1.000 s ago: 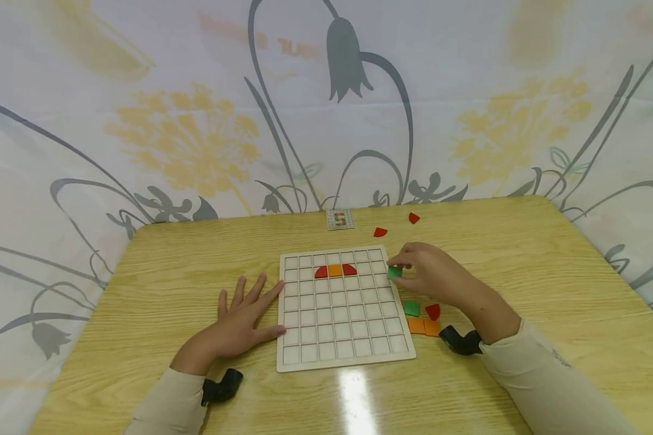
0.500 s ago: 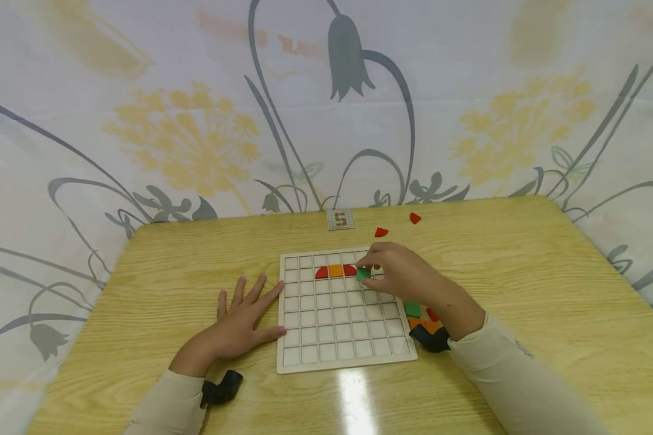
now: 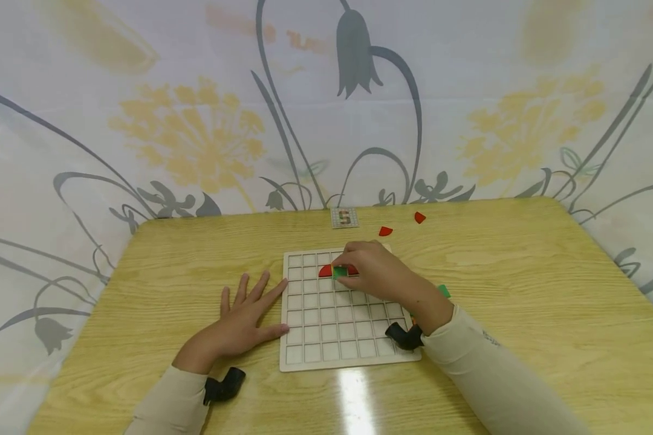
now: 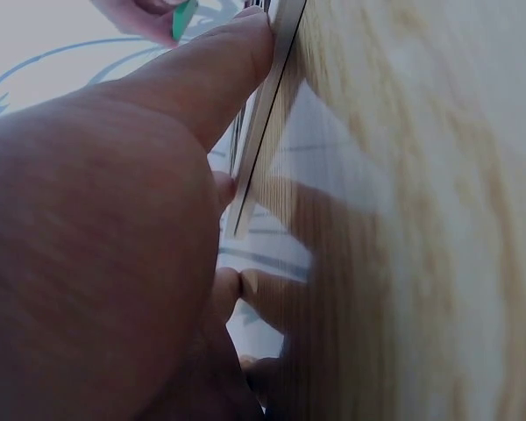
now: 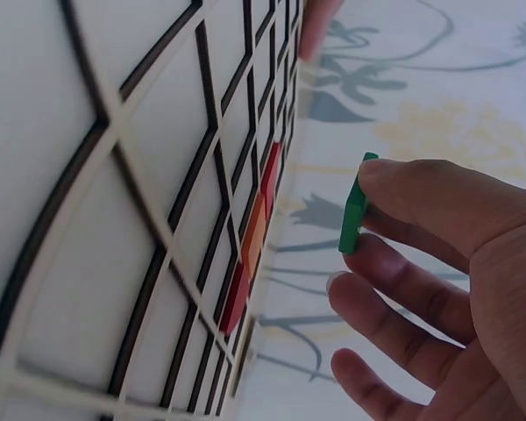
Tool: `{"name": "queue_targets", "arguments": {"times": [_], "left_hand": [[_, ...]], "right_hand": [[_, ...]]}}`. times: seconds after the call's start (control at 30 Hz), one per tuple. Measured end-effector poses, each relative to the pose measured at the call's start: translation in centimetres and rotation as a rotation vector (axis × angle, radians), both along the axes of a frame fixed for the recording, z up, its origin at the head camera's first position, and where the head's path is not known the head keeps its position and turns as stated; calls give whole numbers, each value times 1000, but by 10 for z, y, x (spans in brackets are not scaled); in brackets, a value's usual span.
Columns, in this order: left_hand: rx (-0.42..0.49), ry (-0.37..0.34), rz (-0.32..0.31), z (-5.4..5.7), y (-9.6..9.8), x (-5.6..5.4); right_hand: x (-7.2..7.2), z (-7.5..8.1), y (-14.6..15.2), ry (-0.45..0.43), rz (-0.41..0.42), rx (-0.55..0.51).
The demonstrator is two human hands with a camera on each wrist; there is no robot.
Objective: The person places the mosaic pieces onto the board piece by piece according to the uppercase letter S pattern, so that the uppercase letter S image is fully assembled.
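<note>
My right hand (image 3: 383,275) pinches a green square tile (image 3: 340,273) between thumb and index finger over the upper part of the white grid board (image 3: 329,332). In the right wrist view the tile stands clear of the board, its other fingers loosely bent. A row on the board has a red quarter-circle tile (image 5: 270,171), an orange square tile (image 5: 254,230) and another red quarter-circle tile (image 5: 237,294); the head view has the orange one mostly hidden behind the green tile. Palm down with spread fingers, my left hand (image 3: 239,329) rests on the table, thumb and index finger touching the board's left edge.
A small pattern card (image 3: 344,217) lies behind the board on the wooden table (image 3: 196,248). Two loose red pieces, one nearer (image 3: 386,231) and one farther (image 3: 420,217), are at the back right. Another green tile (image 3: 444,290) peeks out past the right wrist, which hides other pieces.
My right hand has carried the green tile leftward from the board's right edge to over the row of coloured tiles. The left hand has stayed in place.
</note>
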State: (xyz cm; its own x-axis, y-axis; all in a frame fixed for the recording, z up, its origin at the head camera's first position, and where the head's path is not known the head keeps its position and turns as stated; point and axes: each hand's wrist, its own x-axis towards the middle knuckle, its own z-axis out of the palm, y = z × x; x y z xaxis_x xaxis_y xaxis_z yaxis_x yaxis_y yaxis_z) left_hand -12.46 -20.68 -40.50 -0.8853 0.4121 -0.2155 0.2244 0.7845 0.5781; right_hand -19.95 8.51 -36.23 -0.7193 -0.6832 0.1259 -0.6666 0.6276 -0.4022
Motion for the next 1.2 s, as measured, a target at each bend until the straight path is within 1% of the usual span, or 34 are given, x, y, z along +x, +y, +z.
{"name": "queue_targets", "arguments": {"times": [0.2, 0.4, 0.6, 0.77, 0.9, 1.1, 1.2], "left_hand": [[-10, -1, 10, 1, 0, 0], [-26, 2, 16, -1, 1, -1], [-27, 0, 13, 0, 1, -2], [-26, -2, 17, 1, 0, 0], [-25, 2, 20, 1, -1, 0], [-21, 11, 18, -2, -1, -2], [-26, 9, 17, -4, 0, -3]], "right_hand": [[-1, 0, -15, -4, 3, 6], [1, -4, -22, -68, -6, 10], [0, -7, -26, -98, -6, 34], [0, -11, -28, -99, 24, 46], [-1, -13, -29, -99, 41, 35], [-2, -14, -28, -101, 29, 42], [-1, -15, -27, -95, 37, 50]]}}
